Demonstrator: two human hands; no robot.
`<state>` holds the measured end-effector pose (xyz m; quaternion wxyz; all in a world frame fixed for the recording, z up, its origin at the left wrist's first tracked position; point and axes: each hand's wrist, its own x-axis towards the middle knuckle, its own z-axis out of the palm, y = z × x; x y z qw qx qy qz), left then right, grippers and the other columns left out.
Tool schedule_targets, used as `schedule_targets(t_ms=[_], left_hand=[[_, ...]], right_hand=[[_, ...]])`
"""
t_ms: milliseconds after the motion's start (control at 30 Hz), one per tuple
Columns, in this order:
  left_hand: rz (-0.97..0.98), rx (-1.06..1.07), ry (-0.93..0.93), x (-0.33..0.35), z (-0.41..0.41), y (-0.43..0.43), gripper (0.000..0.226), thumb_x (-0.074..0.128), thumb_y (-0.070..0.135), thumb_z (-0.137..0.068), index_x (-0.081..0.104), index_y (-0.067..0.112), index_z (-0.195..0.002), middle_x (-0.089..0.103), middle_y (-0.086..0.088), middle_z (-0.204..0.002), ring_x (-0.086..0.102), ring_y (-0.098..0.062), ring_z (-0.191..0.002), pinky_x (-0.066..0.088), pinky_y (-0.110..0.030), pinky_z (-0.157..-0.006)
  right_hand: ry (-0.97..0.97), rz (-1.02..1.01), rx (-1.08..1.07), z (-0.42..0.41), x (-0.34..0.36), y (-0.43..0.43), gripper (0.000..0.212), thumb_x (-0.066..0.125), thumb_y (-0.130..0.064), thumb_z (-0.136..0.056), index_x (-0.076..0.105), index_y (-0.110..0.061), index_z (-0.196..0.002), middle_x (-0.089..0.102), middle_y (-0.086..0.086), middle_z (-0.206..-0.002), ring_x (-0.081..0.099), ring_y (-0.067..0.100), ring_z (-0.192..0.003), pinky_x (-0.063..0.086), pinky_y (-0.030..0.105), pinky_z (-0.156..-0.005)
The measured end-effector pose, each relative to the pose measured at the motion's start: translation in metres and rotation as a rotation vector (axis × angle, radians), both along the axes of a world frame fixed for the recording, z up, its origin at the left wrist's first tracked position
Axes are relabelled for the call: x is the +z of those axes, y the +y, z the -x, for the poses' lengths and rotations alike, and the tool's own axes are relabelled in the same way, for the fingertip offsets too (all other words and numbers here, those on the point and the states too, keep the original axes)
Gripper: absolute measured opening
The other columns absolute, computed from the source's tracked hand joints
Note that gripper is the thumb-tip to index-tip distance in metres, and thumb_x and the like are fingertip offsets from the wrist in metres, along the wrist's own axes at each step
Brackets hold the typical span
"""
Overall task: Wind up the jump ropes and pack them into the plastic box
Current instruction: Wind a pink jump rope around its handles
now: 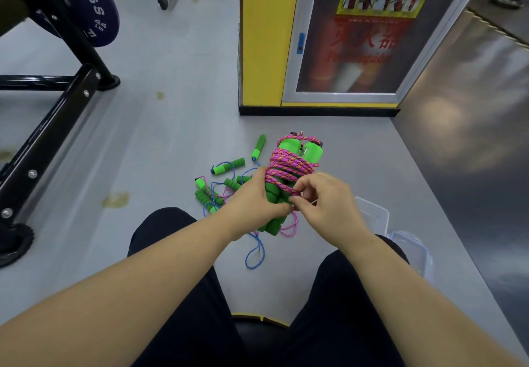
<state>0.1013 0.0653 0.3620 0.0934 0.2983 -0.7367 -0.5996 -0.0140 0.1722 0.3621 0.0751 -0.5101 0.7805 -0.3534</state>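
This is a gym: a weight plate (83, 3) hangs on a black steel rack (48, 120) over grey rubber flooring (171, 80).

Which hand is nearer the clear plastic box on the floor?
Right. The right hand pinches the pink rope just left of the plastic box, almost beside its rim. The left hand holds the green handles farther left, across the bundle.

Covered through the middle by the left hand (252, 200) and right hand (329, 203): green handles (300, 152) of the pink jump rope (283, 170). Hidden at 4 o'clock behind the right forearm: most of the plastic box (378, 215) and its lid (415, 249). Blurred beyond reading at 1 o'clock: poster (372, 32). Cut off at 10 o'clock by the frame edge: weight plate (86, 6).
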Motion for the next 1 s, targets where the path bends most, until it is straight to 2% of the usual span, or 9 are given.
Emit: schedule_targets(t_ms=[167,233,300,400,467,600,700,833,1000], left_hand=[[-0.135,0.039,0.043,-0.003,0.003,-0.003,0.045,0.073,0.016,-0.076,0.049,0.025,-0.113,0.067,0.000,-0.095,0.068,-0.014,-0.086,0.055,-0.028,-0.077],[-0.237,0.049,0.085,-0.004,0.005,-0.004,0.036,0.072,0.013,-0.078,0.052,0.027,-0.104,0.068,0.002,-0.093,0.068,-0.012,-0.084,0.055,-0.028,-0.077],[-0.357,0.077,0.132,-0.005,0.006,-0.004,0.030,0.071,0.011,-0.079,0.054,0.028,-0.098,0.069,0.001,-0.091,0.068,-0.016,-0.085,0.056,-0.032,-0.078],[-0.455,0.114,0.188,-0.008,0.005,-0.005,0.034,0.074,0.022,-0.074,0.059,0.022,-0.104,0.071,-0.004,-0.096,0.069,-0.022,-0.090,0.057,-0.037,-0.076],[-0.482,0.133,0.209,-0.010,0.004,-0.005,0.038,0.072,0.026,-0.075,0.060,0.017,-0.110,0.071,-0.006,-0.098,0.069,-0.022,-0.089,0.057,-0.035,-0.073],[-0.563,0.149,0.230,-0.011,0.004,-0.003,0.055,0.074,0.031,-0.072,0.057,0.011,-0.120,0.070,-0.010,-0.104,0.068,-0.023,-0.091,0.056,-0.034,-0.071],[-0.624,0.151,0.260,-0.009,0.005,-0.002,0.054,0.068,0.031,-0.074,0.057,0.009,-0.121,0.069,-0.009,-0.101,0.068,-0.021,-0.087,0.055,-0.031,-0.065],[-0.643,0.168,0.264,-0.012,0.003,-0.001,0.047,0.063,0.031,-0.081,0.056,0.010,-0.123,0.069,-0.008,-0.099,0.068,-0.019,-0.083,0.054,-0.030,-0.062],[-0.642,0.207,0.227,-0.010,0.005,0.001,0.034,0.058,0.030,-0.087,0.058,0.010,-0.115,0.066,-0.008,-0.093,0.066,-0.019,-0.073,0.053,-0.031,-0.060]], right_hand=[[-0.145,0.027,-0.129,-0.006,-0.003,-0.004,0.011,0.071,-0.017,-0.078,0.062,-0.022,-0.076,0.053,-0.009,-0.062,0.048,0.006,-0.059,0.037,0.010,-0.056],[-0.311,0.109,-0.195,-0.008,-0.001,-0.006,0.017,0.073,-0.016,-0.078,0.062,-0.029,-0.073,0.055,-0.009,-0.062,0.050,0.004,-0.059,0.042,0.011,-0.058],[-0.484,0.197,-0.220,-0.010,0.001,-0.007,0.013,0.072,-0.017,-0.079,0.067,-0.028,-0.077,0.062,-0.005,-0.069,0.056,0.005,-0.063,0.048,0.015,-0.062],[-0.522,0.196,-0.118,-0.013,0.003,-0.006,0.014,0.060,-0.011,-0.089,0.071,-0.014,-0.097,0.063,0.007,-0.089,0.062,0.008,-0.073,0.053,0.015,-0.067],[-0.547,0.175,-0.048,-0.013,0.002,-0.004,0.021,0.054,-0.005,-0.092,0.068,-0.013,-0.104,0.059,0.008,-0.095,0.063,0.009,-0.078,0.054,0.016,-0.070],[-0.742,0.293,-0.112,-0.011,0.004,-0.005,0.016,0.063,0.000,-0.084,0.070,-0.012,-0.092,0.060,0.005,-0.090,0.065,0.005,-0.067,0.055,0.017,-0.064],[-0.589,0.346,-0.142,-0.012,0.002,-0.005,0.012,0.072,-0.008,-0.078,0.070,-0.018,-0.083,0.064,0.000,-0.085,0.065,0.012,-0.072,0.056,0.024,-0.064],[-0.271,0.297,-0.093,-0.011,-0.004,-0.003,0.011,0.073,-0.015,-0.078,0.068,-0.018,-0.087,0.060,-0.011,-0.086,0.060,0.009,-0.078,0.056,0.034,-0.065],[-0.170,0.363,-0.078,-0.011,-0.008,-0.005,0.008,0.062,-0.016,-0.086,0.067,-0.012,-0.090,0.054,-0.014,-0.090,0.057,0.009,-0.083,0.055,0.038,-0.066]])
